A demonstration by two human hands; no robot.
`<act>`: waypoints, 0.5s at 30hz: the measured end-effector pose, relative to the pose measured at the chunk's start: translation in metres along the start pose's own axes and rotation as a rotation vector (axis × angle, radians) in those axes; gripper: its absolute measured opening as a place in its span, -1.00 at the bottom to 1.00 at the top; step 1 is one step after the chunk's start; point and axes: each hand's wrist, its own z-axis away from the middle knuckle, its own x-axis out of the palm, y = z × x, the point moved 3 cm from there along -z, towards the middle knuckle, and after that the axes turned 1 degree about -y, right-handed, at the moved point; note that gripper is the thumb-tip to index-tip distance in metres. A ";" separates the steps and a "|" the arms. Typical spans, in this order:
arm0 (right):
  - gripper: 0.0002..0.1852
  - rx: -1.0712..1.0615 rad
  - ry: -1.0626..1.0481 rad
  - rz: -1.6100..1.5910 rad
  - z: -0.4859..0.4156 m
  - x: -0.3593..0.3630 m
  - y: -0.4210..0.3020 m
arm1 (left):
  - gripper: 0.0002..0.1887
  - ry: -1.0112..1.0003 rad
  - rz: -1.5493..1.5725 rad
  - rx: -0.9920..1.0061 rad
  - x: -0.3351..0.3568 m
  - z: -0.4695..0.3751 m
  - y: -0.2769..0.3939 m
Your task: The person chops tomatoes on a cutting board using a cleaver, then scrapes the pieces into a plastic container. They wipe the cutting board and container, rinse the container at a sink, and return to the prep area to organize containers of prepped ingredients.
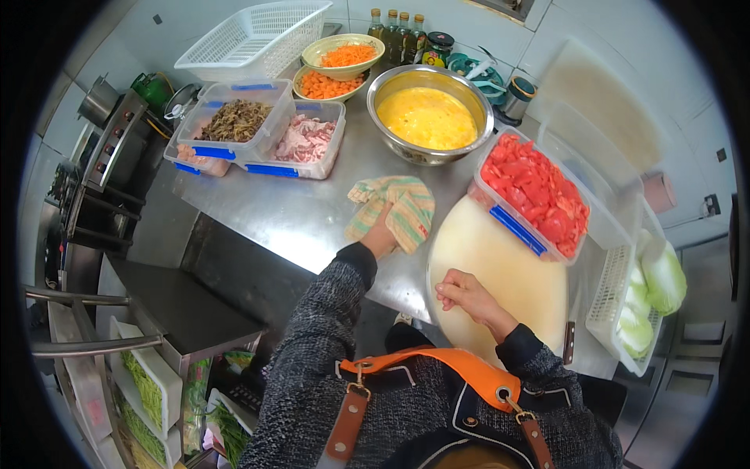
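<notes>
A striped cloth (411, 202) lies bunched on the stainless steel table (275, 223), with my left hand (381, 233) gripping it. Some of my fingers are covered by its folds. Over the round, pale cutting board (498, 234), my right hand (466, 296) is loosely curled with nothing seen in it. A clear plastic container of cut tomatoes (536, 193) rests across the board's far right edge. Beyond the cloth stands a steel bowl (389, 143) of yellow beaten egg (430, 117).
Lidded-style tubs hold sliced meat (306, 138) and dark brown shreds (237, 120). Behind are bowls of cut carrot (328, 85), a white basket (252, 41) and glass bottles (404, 38). At right are a knife handle (569, 343) and a basket (609, 287) of Chinese cabbage (662, 272).
</notes>
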 end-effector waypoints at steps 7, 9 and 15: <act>-0.75 -0.106 0.278 -0.650 -0.113 -0.034 -0.085 | -0.33 0.290 0.746 0.019 -0.026 -0.048 0.034; -0.76 -0.169 0.416 -0.733 -0.139 -0.048 -0.104 | -0.38 0.025 0.916 0.223 -0.021 -0.030 0.048; -0.81 -0.443 0.553 -0.713 -0.174 -0.052 -0.124 | -0.45 0.336 0.121 0.119 -0.027 0.057 0.039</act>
